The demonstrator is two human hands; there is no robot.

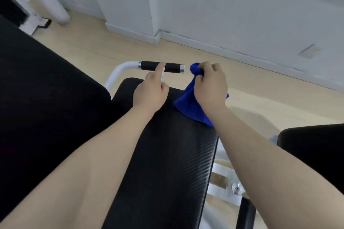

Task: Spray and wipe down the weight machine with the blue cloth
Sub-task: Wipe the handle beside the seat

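Aiming a small sprayer with the left hand (150, 93), forefinger out over the black handle grip (161, 67), right hand (211, 87) fingers bunching the blue cloth (189, 106) just beside it, wipe looks next

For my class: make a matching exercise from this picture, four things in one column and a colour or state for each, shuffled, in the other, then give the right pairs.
Column 1
1. cloth
2. handle grip
3. seat pad
4. left hand

Column 2
A. black foam with silver end caps, on a white tube
B. index finger stretched out, holding a small white sprayer
C. blue, bunched in the right hand
D. black, woven texture, under both forearms

Pairs: 1-C, 2-A, 3-D, 4-B
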